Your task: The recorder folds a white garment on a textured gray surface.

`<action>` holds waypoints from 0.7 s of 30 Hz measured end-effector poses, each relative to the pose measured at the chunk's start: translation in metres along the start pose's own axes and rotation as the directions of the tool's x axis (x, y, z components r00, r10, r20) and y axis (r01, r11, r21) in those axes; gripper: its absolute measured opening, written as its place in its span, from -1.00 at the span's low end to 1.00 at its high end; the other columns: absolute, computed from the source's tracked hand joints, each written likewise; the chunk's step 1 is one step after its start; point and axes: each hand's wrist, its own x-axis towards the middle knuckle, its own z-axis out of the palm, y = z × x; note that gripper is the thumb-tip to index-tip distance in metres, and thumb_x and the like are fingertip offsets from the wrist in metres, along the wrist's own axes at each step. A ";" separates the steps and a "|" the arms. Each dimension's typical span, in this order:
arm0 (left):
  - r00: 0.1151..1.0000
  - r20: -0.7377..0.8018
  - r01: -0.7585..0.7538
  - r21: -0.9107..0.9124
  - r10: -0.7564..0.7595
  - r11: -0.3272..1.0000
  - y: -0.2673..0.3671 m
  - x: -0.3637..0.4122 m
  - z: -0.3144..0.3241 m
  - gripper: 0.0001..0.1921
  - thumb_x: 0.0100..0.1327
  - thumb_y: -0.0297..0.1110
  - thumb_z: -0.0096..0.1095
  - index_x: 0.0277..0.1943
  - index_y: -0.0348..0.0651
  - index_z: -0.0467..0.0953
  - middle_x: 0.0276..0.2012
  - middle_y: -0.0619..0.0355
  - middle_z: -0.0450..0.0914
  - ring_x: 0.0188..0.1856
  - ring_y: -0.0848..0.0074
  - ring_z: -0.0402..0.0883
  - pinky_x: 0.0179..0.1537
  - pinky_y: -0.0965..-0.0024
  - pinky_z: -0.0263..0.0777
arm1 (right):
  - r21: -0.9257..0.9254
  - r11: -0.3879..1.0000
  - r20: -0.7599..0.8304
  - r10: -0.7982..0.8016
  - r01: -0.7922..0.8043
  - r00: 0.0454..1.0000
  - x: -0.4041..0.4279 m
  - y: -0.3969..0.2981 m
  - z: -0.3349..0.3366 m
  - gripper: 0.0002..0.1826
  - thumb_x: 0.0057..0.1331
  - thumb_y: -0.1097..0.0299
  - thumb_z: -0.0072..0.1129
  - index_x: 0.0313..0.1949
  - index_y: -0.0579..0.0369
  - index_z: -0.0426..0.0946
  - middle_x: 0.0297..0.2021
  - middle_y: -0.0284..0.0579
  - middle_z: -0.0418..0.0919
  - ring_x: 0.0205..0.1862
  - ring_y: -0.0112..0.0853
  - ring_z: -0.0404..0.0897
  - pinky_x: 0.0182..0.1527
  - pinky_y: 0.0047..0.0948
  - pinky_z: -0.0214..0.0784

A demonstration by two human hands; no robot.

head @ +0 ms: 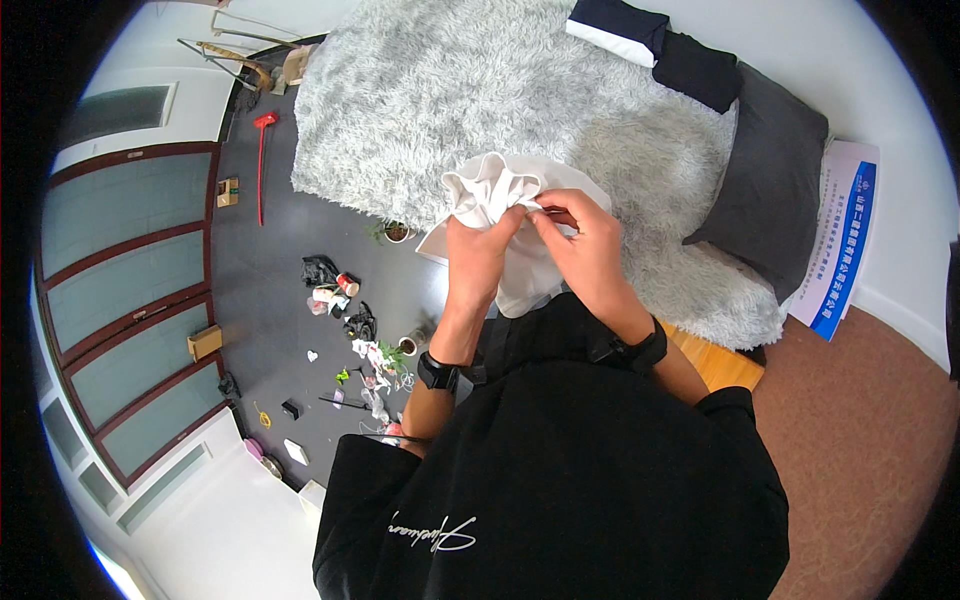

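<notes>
A bunched white cloth garment [519, 277] hangs between my two hands, above the near edge of a fluffy grey bed cover [480, 82]. My left hand [480, 247] grips its gathered upper edge with the thumb pressed on the fabric. My right hand [589, 234] pinches the same edge just beside it, thumb and fingertips together. The lower part of the garment drapes below my hands towards my black shirt. My palms hide part of the cloth, so I cannot tell what kind of garment it is.
Folded black-and-white clothing [621, 30] and a folded black cloth [697, 71] lie at the bed's far right, near a dark grey pillow [780, 180]. A printed board [840, 240] leans by the wall. Left, the floor holds potted plants [397, 231], litter [330, 292] and a red broom [261, 165].
</notes>
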 end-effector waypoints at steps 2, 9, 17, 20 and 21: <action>0.999 0.029 -0.020 0.017 0.019 1.000 -0.001 0.002 0.000 -0.73 0.19 -0.57 0.23 -0.03 -0.34 0.53 -0.16 0.19 0.61 -0.15 0.60 0.55 -0.10 0.49 0.42 | -0.040 0.998 -0.009 -0.048 0.048 0.999 0.001 -0.001 -0.001 -0.80 0.16 0.59 0.28 -0.20 0.25 0.53 -0.27 -0.04 0.63 -0.29 -0.28 0.68 -0.24 -0.43 0.53; 0.998 0.068 0.006 -0.026 -0.004 1.000 0.004 0.004 0.005 -0.73 0.17 -0.56 0.25 -0.04 -0.35 0.53 -0.16 0.20 0.61 -0.15 0.60 0.56 -0.09 0.49 0.43 | -0.090 0.988 -0.070 -0.131 0.125 0.989 0.001 -0.001 -0.001 -0.80 0.17 0.62 0.26 -0.19 0.27 0.55 -0.24 -0.04 0.62 -0.29 -0.30 0.67 -0.26 -0.45 0.53; 0.997 0.047 -0.072 0.100 0.067 0.992 0.004 0.003 0.012 -0.66 0.18 -0.59 0.25 0.04 -0.37 0.49 -0.09 0.16 0.60 -0.08 0.56 0.55 -0.02 0.48 0.41 | -0.150 0.971 -0.116 -0.206 0.188 0.972 0.005 -0.008 -0.003 -0.83 0.16 0.62 0.25 -0.22 0.27 0.55 -0.26 -0.04 0.62 -0.32 -0.31 0.66 -0.28 -0.45 0.52; 0.996 0.024 -0.083 0.072 0.081 0.994 0.008 0.001 0.015 -0.73 0.15 -0.57 0.25 -0.06 -0.32 0.52 -0.19 0.21 0.60 -0.17 0.61 0.54 -0.11 0.48 0.42 | -0.121 0.981 -0.091 -0.164 0.153 0.982 0.006 -0.009 -0.005 -0.84 0.16 0.62 0.25 -0.24 0.28 0.54 -0.28 -0.05 0.62 -0.35 -0.32 0.65 -0.29 -0.47 0.51; 0.996 0.024 -0.083 0.073 0.081 0.994 0.008 0.001 0.014 -0.73 0.15 -0.57 0.25 -0.06 -0.32 0.52 -0.19 0.21 0.60 -0.17 0.61 0.54 -0.11 0.48 0.42 | -0.077 0.991 -0.078 -0.117 0.111 0.990 0.007 -0.008 -0.005 -0.85 0.16 0.62 0.25 -0.25 0.27 0.54 -0.30 -0.06 0.62 -0.36 -0.33 0.65 -0.29 -0.48 0.50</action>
